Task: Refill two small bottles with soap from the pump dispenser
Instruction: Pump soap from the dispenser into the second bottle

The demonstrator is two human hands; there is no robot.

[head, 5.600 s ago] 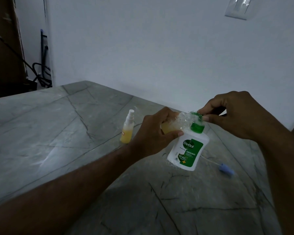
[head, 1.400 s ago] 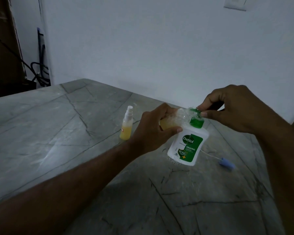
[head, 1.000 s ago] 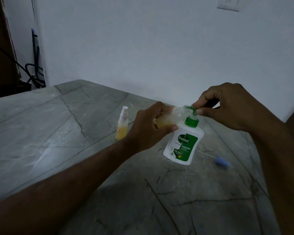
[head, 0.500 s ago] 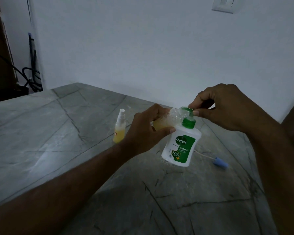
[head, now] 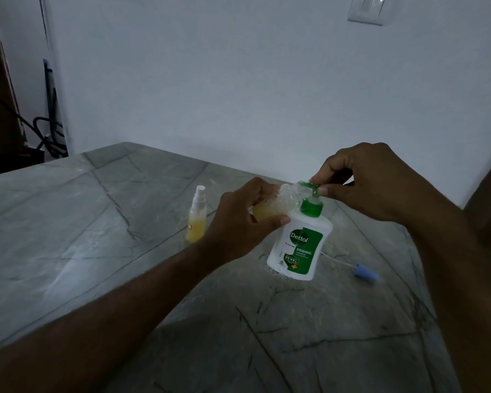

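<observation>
White plastic with a green label, the pump dispenser [head: 298,248] stands tilted on the grey stone table [head: 97,222], its base on the surface and its green pump head [head: 309,191] leaning toward the left hand. That left hand [head: 244,222] is curled round a small clear bottle [head: 278,205], part full of yellowish soap, and holds it on its side with the mouth up against the dispenser's spout. The right hand [head: 360,182] sits over the pump head, thumb and fingertips pinching it from above; whether it is pressing down at this instant cannot be told.

The dispenser looks light and rigid, and with only part of its base bearing on the table it would likely skid or tip under an off-centre push, so the press should go straight down the neck. The small bottle looks thin-walled and crinkly; a firm squeeze would probably buckle it and spill soap, and any soap on its skin would make it slippery. Holding it round the middle, as the left hand does, seems right.

Left of the dispenser, beyond the left hand, a second small bottle [head: 196,215] with a white spray top stands upright, about a third full of yellow liquid. Right of the dispenser a blue spray cap [head: 366,273] with its thin tube lies flat on the table. A pale wall [head: 238,80] rises behind the dispenser.
</observation>
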